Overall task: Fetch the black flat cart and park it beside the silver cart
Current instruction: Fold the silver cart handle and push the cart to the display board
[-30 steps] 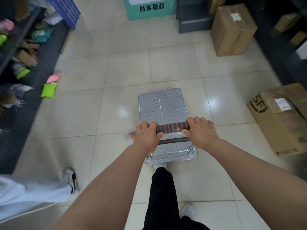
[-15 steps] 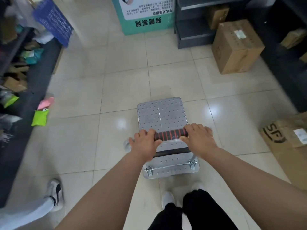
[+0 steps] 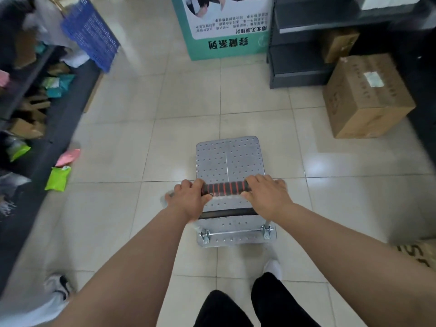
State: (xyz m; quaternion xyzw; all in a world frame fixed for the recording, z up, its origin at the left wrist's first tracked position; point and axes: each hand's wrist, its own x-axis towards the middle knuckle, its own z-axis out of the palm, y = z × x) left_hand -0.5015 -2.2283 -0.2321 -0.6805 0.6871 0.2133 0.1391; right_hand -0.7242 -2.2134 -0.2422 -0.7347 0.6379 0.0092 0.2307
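Both grips were closed on the handle [image 3: 225, 188] of the silver cart [image 3: 230, 161], the left hand [image 3: 188, 201] and right hand [image 3: 267, 197] at opposite ends, its perforated deck just ahead of them on the tiled floor [image 3: 132, 138], with a cardboard box [image 3: 365, 97] well off to the right

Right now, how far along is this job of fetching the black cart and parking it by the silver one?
Nothing looks done yet: no black flat cart is in view. In hand: the left hand and right hand both grip the handle of the silver cart, which stands on open tile floor. Left: finding the black cart and parking it beside this one.
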